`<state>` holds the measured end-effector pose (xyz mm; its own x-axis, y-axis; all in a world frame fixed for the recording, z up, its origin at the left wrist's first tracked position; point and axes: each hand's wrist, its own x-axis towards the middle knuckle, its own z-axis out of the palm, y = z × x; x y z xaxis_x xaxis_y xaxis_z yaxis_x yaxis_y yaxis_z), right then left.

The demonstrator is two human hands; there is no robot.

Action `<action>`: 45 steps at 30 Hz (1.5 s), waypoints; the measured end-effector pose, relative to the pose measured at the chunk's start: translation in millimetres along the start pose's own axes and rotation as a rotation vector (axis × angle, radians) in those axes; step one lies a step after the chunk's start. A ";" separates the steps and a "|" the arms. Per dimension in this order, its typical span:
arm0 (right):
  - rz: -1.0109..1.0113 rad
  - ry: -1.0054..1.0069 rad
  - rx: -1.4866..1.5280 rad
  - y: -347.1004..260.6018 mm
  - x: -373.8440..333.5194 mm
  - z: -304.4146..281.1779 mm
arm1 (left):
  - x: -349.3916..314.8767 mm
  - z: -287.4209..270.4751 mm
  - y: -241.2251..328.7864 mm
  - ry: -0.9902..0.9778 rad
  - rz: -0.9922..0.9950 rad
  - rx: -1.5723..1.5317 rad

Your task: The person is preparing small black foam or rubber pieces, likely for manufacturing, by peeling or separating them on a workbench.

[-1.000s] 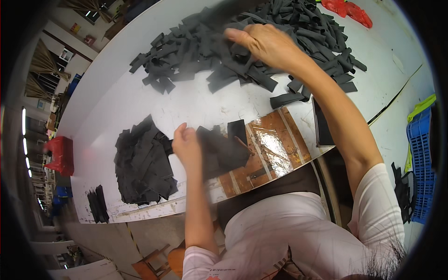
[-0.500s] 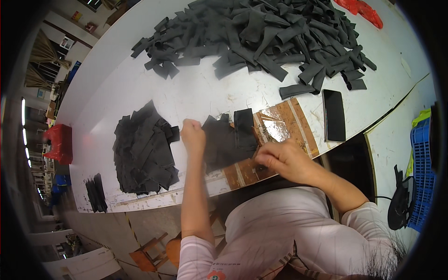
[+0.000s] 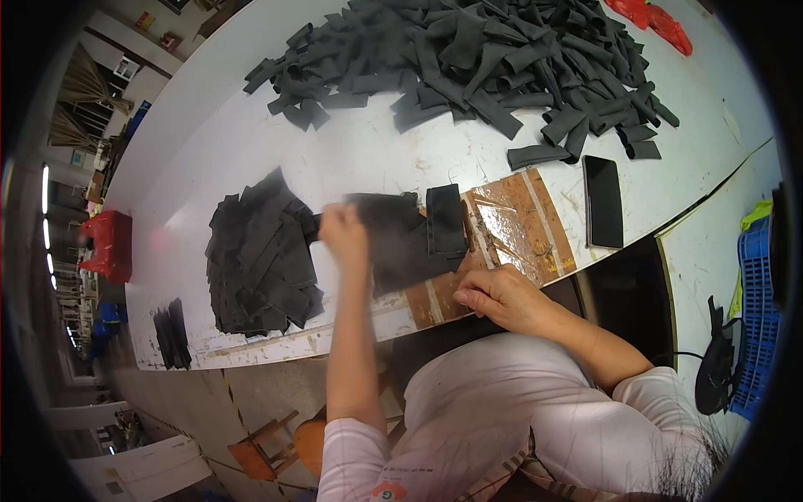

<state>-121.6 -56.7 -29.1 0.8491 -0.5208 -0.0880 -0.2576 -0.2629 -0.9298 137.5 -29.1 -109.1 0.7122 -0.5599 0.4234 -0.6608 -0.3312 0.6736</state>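
Observation:
My left hand (image 3: pixel 343 233) is slightly blurred, its fingers curled together, at the left edge of a spread of dark fabric pieces (image 3: pixel 397 251). Whether it grips one of them is hidden. My right hand (image 3: pixel 499 299) is closed by the near edge of a brown board (image 3: pixel 535 222), thumb against the fingers; what they may hold does not show. A neat black rectangular fabric piece (image 3: pixel 445 219) lies on the spread's right end, over the board's left part. Left of my left hand is a heaped stack of black fabric pieces (image 3: pixel 261 259).
A large pile of dark folded fabric strips (image 3: pixel 493 67) covers the table's far side. A phone (image 3: pixel 603 202) lies right of the board. Small black strips (image 3: pixel 172 335) sit at the left edge. A red bag (image 3: pixel 648 21) is far right, a blue crate (image 3: pixel 753 314) at the right.
My left hand has shifted slightly, and dark fabric now shows to its upper right. My right hand has drawn back a little toward me from the black piece. The view has shifted slightly.

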 end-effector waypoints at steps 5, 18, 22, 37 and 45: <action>-0.086 0.092 0.101 4.1 3.5 10.0 | -19.1 -52.0 50.3 0.185 -0.424 -0.885; -0.176 0.534 0.396 6.1 72.3 55.5 | -87.4 -21.5 51.6 0.002 -0.707 -1.189; -0.148 0.500 0.453 4.4 78.4 54.2 | -80.8 -22.4 51.0 -0.076 -0.713 -1.065; -0.351 0.658 0.023 -6.8 96.3 46.7 | -69.7 -30.4 56.3 0.183 -0.392 -0.687; -0.462 0.599 -0.137 -1.2 90.9 44.5 | -55.6 -75.2 85.6 -0.131 -0.599 -0.921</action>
<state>-23.6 -67.6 -51.9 0.5002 -0.6743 0.5433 -0.0258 -0.6387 -0.7690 59.1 30.8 -29.4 0.7914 -0.5920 -0.1523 0.2501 0.0863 0.9644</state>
